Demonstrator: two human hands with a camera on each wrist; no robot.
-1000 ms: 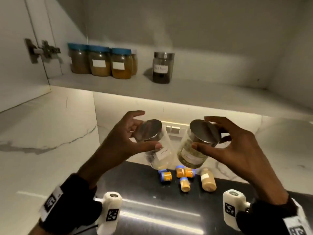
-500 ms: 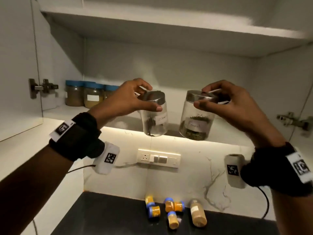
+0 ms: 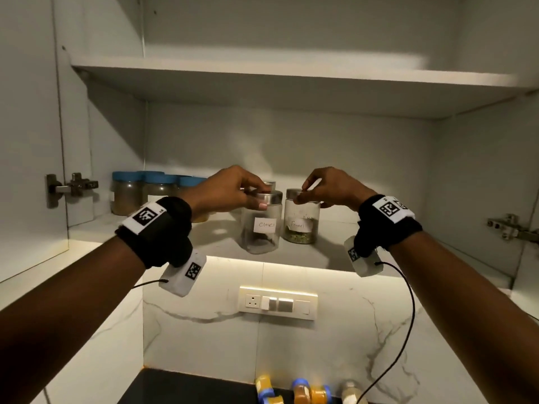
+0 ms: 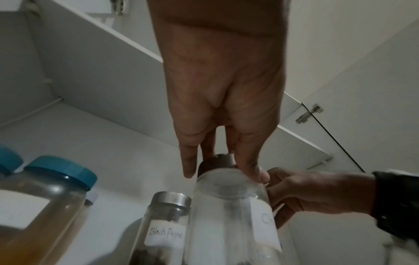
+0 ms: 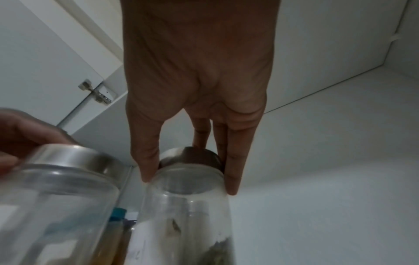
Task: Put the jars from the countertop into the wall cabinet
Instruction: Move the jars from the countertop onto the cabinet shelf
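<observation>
Two glass jars with steel lids stand side by side on the lower cabinet shelf (image 3: pixel 335 255). My left hand (image 3: pixel 230 191) grips the lid of the Cloves jar (image 3: pixel 262 228) from above; the same jar (image 4: pixel 229 206) fills the left wrist view under my fingers (image 4: pixel 251 166). My right hand (image 3: pixel 329 188) grips the lid of the Fennel jar (image 3: pixel 300 223), seen in the right wrist view as a jar (image 5: pixel 188 206) held between thumb and fingers (image 5: pixel 231 170). Both jars are upright.
Blue-lidded jars (image 3: pixel 131 193) stand at the shelf's left rear, and a Black Pepper jar (image 4: pixel 165 222) is behind the Cloves jar. Small spice bottles (image 3: pixel 303 393) lie on the dark countertop below. Hinges (image 3: pixel 70 186) flank the cabinet; the upper shelf (image 3: pixel 262 74) is overhead.
Both hands have lifted the jars from above the countertop up into the cabinet and brought them down onto the lower shelf.
</observation>
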